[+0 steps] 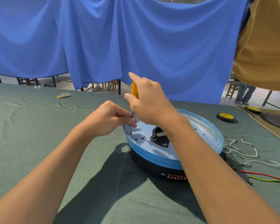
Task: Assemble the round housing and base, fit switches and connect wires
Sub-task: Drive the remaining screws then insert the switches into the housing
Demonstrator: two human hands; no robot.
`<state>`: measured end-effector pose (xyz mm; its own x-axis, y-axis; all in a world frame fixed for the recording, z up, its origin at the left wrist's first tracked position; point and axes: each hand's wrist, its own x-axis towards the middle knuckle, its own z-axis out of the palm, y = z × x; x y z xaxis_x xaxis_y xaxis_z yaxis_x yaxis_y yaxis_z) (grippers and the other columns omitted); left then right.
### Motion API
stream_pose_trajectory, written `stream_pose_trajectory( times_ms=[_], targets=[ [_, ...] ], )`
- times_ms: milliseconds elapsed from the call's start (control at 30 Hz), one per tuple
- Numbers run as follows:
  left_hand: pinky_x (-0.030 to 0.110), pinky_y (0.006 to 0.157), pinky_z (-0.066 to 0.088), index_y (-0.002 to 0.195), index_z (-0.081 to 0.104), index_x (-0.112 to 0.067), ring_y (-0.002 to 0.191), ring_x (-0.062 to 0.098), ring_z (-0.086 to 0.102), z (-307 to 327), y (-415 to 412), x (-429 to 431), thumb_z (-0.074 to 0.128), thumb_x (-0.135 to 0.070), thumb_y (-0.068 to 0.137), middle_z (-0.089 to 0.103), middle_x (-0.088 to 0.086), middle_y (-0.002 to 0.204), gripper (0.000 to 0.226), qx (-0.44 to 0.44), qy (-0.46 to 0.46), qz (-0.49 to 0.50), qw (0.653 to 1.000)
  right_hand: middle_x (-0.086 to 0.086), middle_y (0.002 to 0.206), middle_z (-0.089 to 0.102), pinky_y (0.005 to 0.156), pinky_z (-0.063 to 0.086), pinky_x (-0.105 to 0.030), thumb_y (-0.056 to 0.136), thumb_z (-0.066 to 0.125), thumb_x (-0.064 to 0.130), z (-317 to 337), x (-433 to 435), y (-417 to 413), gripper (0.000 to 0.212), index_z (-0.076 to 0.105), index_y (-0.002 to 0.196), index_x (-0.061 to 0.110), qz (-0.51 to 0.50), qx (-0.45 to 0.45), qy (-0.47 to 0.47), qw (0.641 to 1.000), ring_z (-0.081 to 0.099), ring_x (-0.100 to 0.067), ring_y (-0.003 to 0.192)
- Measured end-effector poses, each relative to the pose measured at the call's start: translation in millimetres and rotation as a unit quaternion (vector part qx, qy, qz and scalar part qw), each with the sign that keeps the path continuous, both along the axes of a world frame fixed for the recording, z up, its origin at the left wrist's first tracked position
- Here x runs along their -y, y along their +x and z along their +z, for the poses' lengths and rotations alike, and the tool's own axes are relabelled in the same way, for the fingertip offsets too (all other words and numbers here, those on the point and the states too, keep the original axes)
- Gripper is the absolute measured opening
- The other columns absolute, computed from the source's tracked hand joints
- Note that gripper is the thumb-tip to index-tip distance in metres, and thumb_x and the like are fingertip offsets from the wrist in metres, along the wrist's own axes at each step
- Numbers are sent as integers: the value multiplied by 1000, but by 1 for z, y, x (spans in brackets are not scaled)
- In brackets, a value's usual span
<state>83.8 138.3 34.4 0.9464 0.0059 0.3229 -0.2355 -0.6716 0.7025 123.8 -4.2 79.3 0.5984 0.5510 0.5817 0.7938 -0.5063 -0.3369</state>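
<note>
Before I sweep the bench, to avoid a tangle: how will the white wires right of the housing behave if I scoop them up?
Probably floppy and light: the white wires lie in loose curves on the cloth. Their metal terminals may snag, since the strands lie close together. They look unlikely to roll.

Glossy metal housing [207, 126] on matt cloth [39, 126].

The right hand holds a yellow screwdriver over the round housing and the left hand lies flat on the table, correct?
Not quite. In the head view the left hand pinches the shaft of the screwdriver above the round housing, not flat on the table. The right hand does hold the yellow handle.
</note>
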Motion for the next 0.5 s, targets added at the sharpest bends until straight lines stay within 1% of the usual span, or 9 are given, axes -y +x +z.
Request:
stream_pose_trajectory(
  times_ms=[67, 100, 167, 200, 233, 300, 367, 433, 500],
  targets=[
    [34, 98, 52, 86, 79, -22, 90, 12, 71, 2, -1, -1, 67, -11, 91, 78, -1, 89, 17, -14, -8, -18, 1000, -12, 117, 62, 92, 47, -43, 94, 52, 10, 3, 0, 0, 48, 44, 141, 10, 42, -55, 26, 997, 56, -33, 111],
    [29, 93, 53, 87, 79, -21, 87, 12, 71, 1, -2, -1, 67, -11, 91, 78, 0, 89, 17, -19, -15, -23, 999, -11, 119, 64, 94, 47, -43, 93, 54, 10, 3, 0, -1, 49, 46, 141, 14, 45, -58, 41, 996, 56, -32, 112],
    [34, 73, 50, 86, 81, -20, 69, 15, 59, -1, -2, 0, 72, -17, 88, 76, 13, 85, 10, -15, -22, -18, 999, -6, 109, 67, 93, 48, -42, 91, 62, 17, 1, 0, -3, 44, 56, 134, 21, 24, -25, 59, 998, 58, -29, 106],
    [41, 70, 46, 86, 82, -18, 68, 15, 52, -2, -2, 2, 74, -19, 86, 74, 16, 84, 8, -8, -24, -12, 1000, -6, 104, 67, 90, 48, -41, 89, 65, 22, 0, 0, -3, 40, 60, 129, 22, 5, 4, 54, 999, 58, -28, 101],
    [48, 76, 48, 85, 82, -17, 71, 16, 53, -2, -1, 3, 74, -17, 86, 75, 17, 84, 8, -3, -25, -9, 1000, -6, 101, 66, 86, 48, -40, 89, 66, 26, -1, -1, -3, 37, 61, 125, 22, -12, 30, 43, 999, 58, -29, 97],
    [53, 95, 47, 87, 81, -14, 85, 27, 65, -2, 0, 4, 69, -12, 89, 77, 10, 89, 12, -6, -22, -10, 1000, -7, 104, 65, 84, 47, -39, 91, 62, 30, 0, -1, -3, 39, 58, 128, 20, -25, 50, 21, 998, 57, -31, 98],
    [52, 104, 44, 93, 80, -10, 105, 33, 66, -1, 2, 4, 64, -9, 94, 78, 6, 96, 17, -27, -14, -21, 999, -8, 114, 64, 90, 45, -38, 94, 57, 23, 3, 0, 0, 46, 49, 139, 18, 12, -2, 14, 1000, 55, -30, 106],
    [47, 108, 43, 99, 79, -10, 112, 26, 65, -1, 4, 2, 60, -10, 97, 77, -1, 101, 19, -49, -7, -33, 998, -6, 120, 64, 96, 44, -37, 94, 55, 14, 6, 1, 2, 47, 48, 141, 17, 48, -58, 29, 997, 56, -28, 111],
    [43, 108, 43, 101, 78, -13, 111, 17, 66, -3, 4, 2, 60, -11, 97, 77, -6, 100, 18, -57, -9, -33, 998, -3, 109, 67, 96, 46, -39, 92, 59, 13, 4, 1, 3, 43, 57, 134, 20, 48, -67, 61, 995, 58, -29, 109]
  ],
)
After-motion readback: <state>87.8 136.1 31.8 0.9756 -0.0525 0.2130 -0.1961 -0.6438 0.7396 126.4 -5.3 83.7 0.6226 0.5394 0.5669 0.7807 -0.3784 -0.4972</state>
